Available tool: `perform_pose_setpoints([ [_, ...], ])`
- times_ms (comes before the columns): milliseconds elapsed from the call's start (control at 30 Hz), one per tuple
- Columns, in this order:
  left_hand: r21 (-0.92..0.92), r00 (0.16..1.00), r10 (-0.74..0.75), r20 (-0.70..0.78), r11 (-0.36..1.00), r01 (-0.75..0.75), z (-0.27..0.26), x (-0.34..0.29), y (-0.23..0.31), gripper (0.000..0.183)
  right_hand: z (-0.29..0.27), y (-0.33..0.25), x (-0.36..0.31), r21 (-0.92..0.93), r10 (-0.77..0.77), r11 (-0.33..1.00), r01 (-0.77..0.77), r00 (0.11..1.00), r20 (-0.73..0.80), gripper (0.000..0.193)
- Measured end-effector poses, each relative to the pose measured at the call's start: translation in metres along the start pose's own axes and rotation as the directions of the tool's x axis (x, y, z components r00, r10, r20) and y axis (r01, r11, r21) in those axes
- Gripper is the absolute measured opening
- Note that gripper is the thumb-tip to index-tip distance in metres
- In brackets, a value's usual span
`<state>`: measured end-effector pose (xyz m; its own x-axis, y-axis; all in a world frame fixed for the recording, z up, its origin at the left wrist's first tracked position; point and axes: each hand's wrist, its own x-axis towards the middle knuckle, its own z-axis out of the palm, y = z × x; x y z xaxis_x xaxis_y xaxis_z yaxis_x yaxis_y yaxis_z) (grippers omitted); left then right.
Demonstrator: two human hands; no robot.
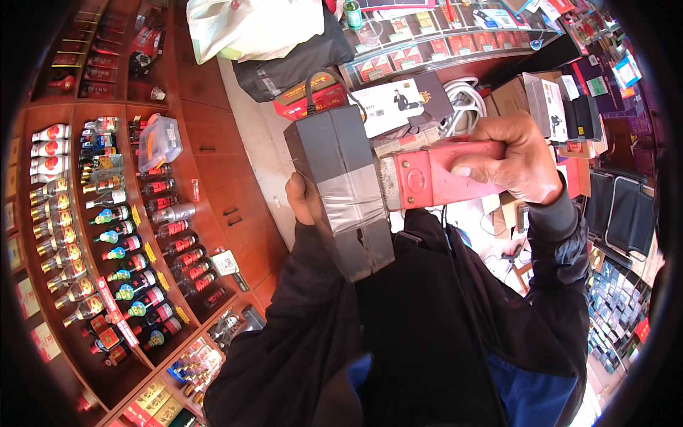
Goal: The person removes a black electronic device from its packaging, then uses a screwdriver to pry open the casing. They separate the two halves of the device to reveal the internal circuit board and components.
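Observation:
In front of my chest is a dark grey, box-shaped block (331,146) with a black cable loop (313,89) at its far end. A band of silver tape (350,199) wraps around its middle. My left hand (304,201) grips the block from the left side, its fingers partly hidden behind it. My right hand (518,160) is closed around a red-handled, scraper-like tool (437,178) with a short, worn metal edge (389,183). That edge meets, or lies very close to, the block's right side by the tape; I cannot tell which.
Wooden shelves (192,142) with rows of bottles (135,267) stand on the left. Ahead are a glass display counter (434,50), a white plastic bag (256,28) and a black case (292,64). A coiled white cable (464,107) and cartons (509,99) lie beyond my right hand.

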<state>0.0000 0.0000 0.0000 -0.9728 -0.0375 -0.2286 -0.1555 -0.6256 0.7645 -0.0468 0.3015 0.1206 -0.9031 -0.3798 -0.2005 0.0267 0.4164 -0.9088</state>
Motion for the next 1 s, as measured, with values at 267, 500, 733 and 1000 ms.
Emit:
perform_pose_setpoints([
  [267,-0.257,0.986,-0.153,0.069,0.952,0.165,-0.003,0.001,-0.013,0.092,-0.001,-0.006,-0.001,-0.07,0.064,0.996,-0.063,0.998,0.016,0.03],
  [500,-0.497,0.933,-0.215,0.288,0.8,0.337,-0.012,0.017,-0.02,0.085,0.001,0.007,-0.007,-0.011,0.048,0.999,-0.048,0.999,-0.021,0.035],
  [733,-0.348,0.774,-0.123,0.622,0.841,0.414,-0.008,0.037,-0.024,0.083,0.014,0.016,-0.01,0.137,-0.032,0.99,0.044,0.996,-0.089,0.034],
  [1000,0.194,0.904,-0.259,0.339,0.96,0.203,-0.013,0.024,-0.018,0.077,0.026,0.021,-0.012,0.151,-0.022,0.988,0.043,0.99,-0.142,0.038],
])
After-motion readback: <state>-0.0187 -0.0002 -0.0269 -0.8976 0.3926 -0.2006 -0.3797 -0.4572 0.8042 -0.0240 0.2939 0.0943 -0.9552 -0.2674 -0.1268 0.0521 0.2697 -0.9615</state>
